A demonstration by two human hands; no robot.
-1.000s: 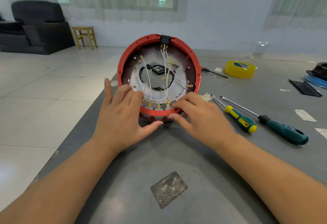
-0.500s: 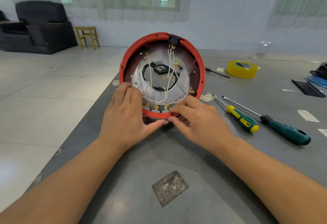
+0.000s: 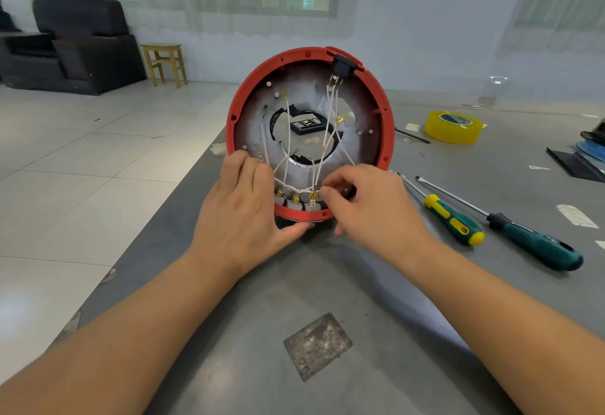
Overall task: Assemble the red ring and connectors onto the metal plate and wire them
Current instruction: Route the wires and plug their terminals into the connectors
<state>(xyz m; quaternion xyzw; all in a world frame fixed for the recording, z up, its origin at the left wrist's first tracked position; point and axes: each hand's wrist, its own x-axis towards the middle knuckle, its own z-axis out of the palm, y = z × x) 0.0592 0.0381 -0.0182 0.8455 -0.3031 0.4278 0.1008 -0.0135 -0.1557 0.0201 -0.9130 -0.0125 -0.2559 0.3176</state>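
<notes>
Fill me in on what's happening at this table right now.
A person is wiring a red ring fitted round a metal plate, propped on edge on the grey table. The left hand steadies its lower rim; the right hand pinches at a white wire by the brass connectors. Two screwdrivers lie to the right.

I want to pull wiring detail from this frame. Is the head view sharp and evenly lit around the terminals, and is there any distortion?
Head view: the gold terminals and white wires read sharp; soft daylight, no glare on the metal plate; the forearms cast soft shadows on the table; wide-angle bending stretches the edges; the armchair looks softer.
</notes>
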